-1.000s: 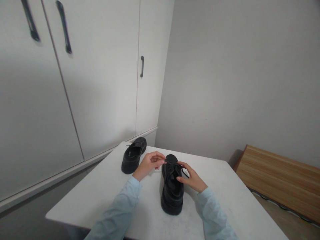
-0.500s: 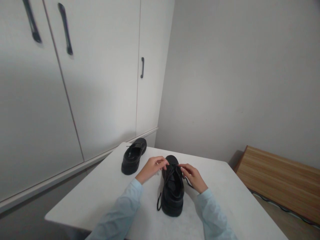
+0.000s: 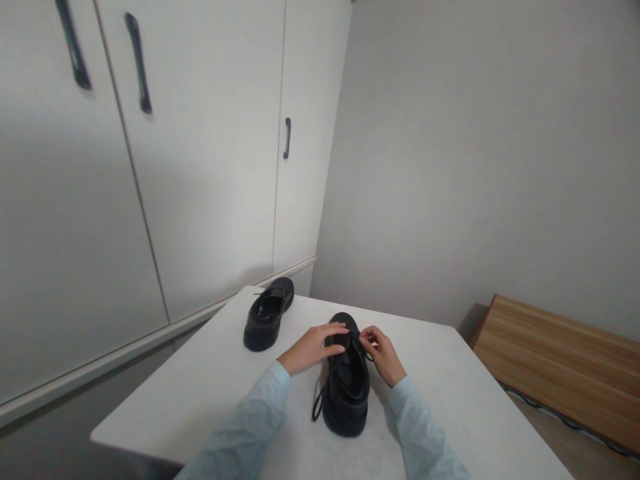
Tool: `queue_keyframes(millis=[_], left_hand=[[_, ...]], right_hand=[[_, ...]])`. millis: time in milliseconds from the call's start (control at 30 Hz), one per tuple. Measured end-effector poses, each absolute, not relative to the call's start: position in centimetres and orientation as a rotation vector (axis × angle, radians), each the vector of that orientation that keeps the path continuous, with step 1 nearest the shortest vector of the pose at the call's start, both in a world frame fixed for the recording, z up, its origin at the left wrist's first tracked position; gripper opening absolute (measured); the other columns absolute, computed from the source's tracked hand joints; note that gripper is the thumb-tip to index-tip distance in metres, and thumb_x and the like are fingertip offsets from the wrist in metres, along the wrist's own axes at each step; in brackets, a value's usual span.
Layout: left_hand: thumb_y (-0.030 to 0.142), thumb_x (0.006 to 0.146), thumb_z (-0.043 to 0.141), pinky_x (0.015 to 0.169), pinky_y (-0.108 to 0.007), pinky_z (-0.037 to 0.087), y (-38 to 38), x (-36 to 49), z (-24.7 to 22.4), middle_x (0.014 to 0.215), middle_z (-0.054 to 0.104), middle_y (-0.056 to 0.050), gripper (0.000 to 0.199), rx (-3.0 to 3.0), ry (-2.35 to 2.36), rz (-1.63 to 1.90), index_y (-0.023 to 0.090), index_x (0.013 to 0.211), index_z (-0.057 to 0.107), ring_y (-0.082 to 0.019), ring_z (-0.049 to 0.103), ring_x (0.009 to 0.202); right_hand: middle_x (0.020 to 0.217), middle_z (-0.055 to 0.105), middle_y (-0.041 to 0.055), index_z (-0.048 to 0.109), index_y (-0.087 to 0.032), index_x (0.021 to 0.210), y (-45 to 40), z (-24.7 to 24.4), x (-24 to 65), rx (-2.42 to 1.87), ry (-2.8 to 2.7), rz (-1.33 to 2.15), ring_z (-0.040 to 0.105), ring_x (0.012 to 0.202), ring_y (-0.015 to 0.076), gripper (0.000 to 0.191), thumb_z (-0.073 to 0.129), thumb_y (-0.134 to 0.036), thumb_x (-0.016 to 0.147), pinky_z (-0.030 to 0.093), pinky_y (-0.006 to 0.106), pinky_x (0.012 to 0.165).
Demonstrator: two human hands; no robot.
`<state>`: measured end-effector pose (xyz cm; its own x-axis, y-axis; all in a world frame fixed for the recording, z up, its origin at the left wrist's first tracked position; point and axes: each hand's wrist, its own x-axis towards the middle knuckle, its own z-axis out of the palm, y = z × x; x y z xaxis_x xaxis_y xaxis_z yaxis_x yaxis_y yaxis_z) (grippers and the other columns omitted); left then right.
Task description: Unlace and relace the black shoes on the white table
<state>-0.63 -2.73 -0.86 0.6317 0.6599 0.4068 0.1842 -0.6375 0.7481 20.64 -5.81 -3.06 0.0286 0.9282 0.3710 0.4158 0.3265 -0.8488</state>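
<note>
A black lace-up shoe (image 3: 346,407) stands on the white table, its toe pointing away from me. My left hand (image 3: 314,347) reaches over its left side, thumb and fingers apart at the lacing; whether the fingertips press on the shoe is hard to make out. At the right of the lacing, my right hand (image 3: 383,355) pinches the black shoelace (image 3: 361,337) between thumb and fingers. A loose lace loop (image 3: 317,404) hangs down by the shoe's left side onto the table. The second black shoe (image 3: 263,328) stands farther back on the left, away from both hands.
The white table (image 3: 440,400) reaches toward a grey wall (image 3: 450,167). White cabinet doors (image 3: 210,167) with dark handles rise along the left. Beyond the table's right edge is a wooden board (image 3: 560,360), with a cable running along its lower side.
My left hand has let go of its pinch at the lace and spread its fingers over the shoe's lacing. My right hand has drawn in slightly, still pinching the lace.
</note>
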Motion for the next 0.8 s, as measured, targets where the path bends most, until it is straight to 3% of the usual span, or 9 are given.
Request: queue_keyframes(millis=[433,533,667,800], left_hand=[[0.039,0.078,0.062,0.105,-0.035,0.032,-2.7,-0.5,-0.8,0.125,0.057,-0.007,0.041,2.156,0.641,0.893,0.022,0.116,0.060,-0.022,0.048,0.120],[0.039,0.078,0.061,0.105,-0.034,0.032,-2.7,-0.6,-0.9,0.126,0.056,-0.007,0.041,2.159,0.641,0.889,0.023,0.116,0.059,-0.021,0.048,0.120],[0.039,0.078,0.062,0.105,-0.033,0.032,-2.6,-0.6,-1.0,0.126,0.056,-0.007,0.041,2.166,0.641,0.888,0.023,0.116,0.059,-0.021,0.048,0.119],[0.038,0.078,0.061,0.105,-0.033,0.032,-2.6,-0.6,-1.1,0.127,0.056,-0.007,0.040,2.163,0.630,0.892,0.023,0.116,0.060,-0.021,0.048,0.120]], right_hand=[[0.066,0.055,-0.0003,0.053,-0.019,0.071,-5.4,-2.7,20.5,-1.092,-1.468,0.707,0.053,0.068,0.0162,0.024,0.059,-0.041,0.077,0.042,0.027,0.063],[0.068,0.056,-0.0017,0.054,-0.020,0.078,-5.7,-2.4,20.6,-1.010,-1.407,0.819,0.054,0.069,0.0146,0.020,0.065,-0.036,0.074,0.041,0.026,0.065],[0.074,0.058,-0.0025,0.053,-0.023,0.094,-6.0,-2.2,20.7,-0.929,-1.292,0.944,0.057,0.074,0.0145,0.032,0.072,-0.029,0.069,0.043,0.026,0.070],[0.077,0.059,-0.0019,0.055,-0.023,0.093,-6.0,-2.1,20.7,-0.887,-1.269,0.954,0.061,0.076,0.0153,0.029,0.072,-0.028,0.070,0.045,0.029,0.076]])
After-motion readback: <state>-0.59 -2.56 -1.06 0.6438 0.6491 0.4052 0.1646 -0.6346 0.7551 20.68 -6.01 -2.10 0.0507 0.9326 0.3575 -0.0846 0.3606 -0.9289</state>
